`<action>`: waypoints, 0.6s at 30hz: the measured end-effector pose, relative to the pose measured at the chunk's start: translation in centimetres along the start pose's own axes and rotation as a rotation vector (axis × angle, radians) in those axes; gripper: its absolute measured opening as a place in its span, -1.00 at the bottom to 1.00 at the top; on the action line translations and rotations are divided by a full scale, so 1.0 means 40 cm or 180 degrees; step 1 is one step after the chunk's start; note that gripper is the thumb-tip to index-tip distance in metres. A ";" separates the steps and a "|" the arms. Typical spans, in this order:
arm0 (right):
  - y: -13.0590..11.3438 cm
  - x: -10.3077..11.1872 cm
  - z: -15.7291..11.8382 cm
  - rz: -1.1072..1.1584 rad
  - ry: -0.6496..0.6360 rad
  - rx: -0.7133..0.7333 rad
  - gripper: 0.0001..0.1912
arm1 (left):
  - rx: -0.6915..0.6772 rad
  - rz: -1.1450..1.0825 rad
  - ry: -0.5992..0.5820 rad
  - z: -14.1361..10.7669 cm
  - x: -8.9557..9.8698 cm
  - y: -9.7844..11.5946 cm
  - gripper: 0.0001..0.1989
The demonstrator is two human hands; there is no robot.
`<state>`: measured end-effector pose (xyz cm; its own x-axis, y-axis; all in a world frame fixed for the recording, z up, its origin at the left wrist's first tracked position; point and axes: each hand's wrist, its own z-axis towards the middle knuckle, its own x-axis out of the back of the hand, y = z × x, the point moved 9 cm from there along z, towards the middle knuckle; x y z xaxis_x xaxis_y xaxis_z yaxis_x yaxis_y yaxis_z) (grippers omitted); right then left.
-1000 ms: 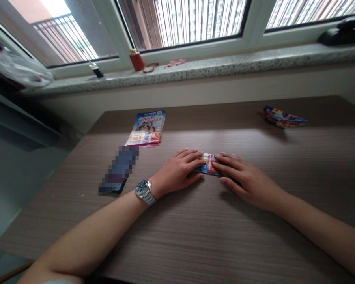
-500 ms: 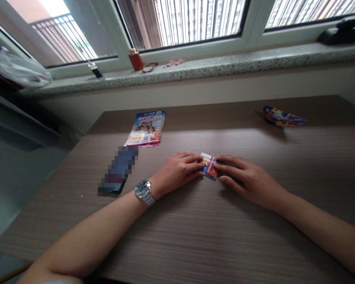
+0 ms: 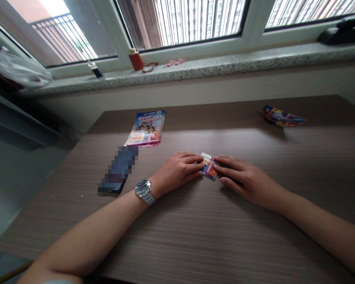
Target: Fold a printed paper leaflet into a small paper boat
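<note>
Between both hands [image 3: 177,170], folded paper [image 3: 209,167]

We see a table [image 3: 213,236] of matt, fine-grained wood laminate. The small folded paper [image 3: 209,166] at its centre looks glossy and printed, like the leaflet [image 3: 146,128] at ten o'clock and the folded paper shape [image 3: 282,117] at two o'clock. Our wristwatch [image 3: 144,190] is polished metal. The windowsill [image 3: 225,65] at twelve o'clock is speckled, smooth stone.
</note>
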<state>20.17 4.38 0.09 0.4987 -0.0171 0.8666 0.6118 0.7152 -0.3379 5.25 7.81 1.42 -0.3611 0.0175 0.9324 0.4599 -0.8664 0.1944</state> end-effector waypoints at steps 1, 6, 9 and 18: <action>-0.001 0.001 0.000 0.0013 0.0009 0.0014 -0.56 | -0.0010 -0.0012 0.0004 0.000 0.001 0.001 -0.70; -0.002 0.010 0.004 0.0082 0.0108 0.0046 -0.60 | -0.0041 -0.0062 -0.0010 0.002 0.001 0.004 -0.69; 0.001 0.015 0.005 0.0120 0.0154 0.0020 -0.65 | -0.0080 -0.0092 -0.0033 0.002 -0.001 0.008 -0.67; 0.009 0.023 0.003 0.0295 0.0214 -0.0067 -0.72 | -0.0170 -0.0163 -0.0124 0.002 -0.007 0.014 -0.68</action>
<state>20.76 4.70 0.81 0.5934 0.0009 0.8049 0.5736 0.7011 -0.4237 5.66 7.35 1.29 -0.3508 0.0811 0.9329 0.3974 -0.8892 0.2267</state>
